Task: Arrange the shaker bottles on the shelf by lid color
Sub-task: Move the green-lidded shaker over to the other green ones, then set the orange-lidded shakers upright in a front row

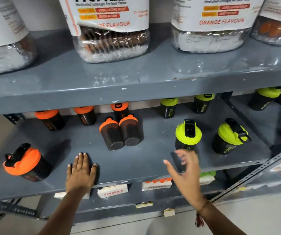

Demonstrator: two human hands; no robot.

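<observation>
Black shaker bottles stand on the grey middle shelf (136, 160). Orange-lidded ones fill its left half: one at the front left (24, 162), three along the back (51, 118), and two lying on their sides (121, 133) mid-shelf. Green-lidded ones fill the right half: two in front (188, 135) (230, 136), two at the back (168, 107), more on the neighbouring shelf (265, 98). My left hand (80, 172) lies flat and empty on the shelf's front. My right hand (186, 172) hovers open, blurred, just before the nearer green-lidded bottle.
Large clear tubs with white orange-flavour labels (111, 31) stand on the upper shelf. White boxes with orange caps (156, 184) sit on the shelf below. A perforated metal upright (255, 172) slants at the right edge.
</observation>
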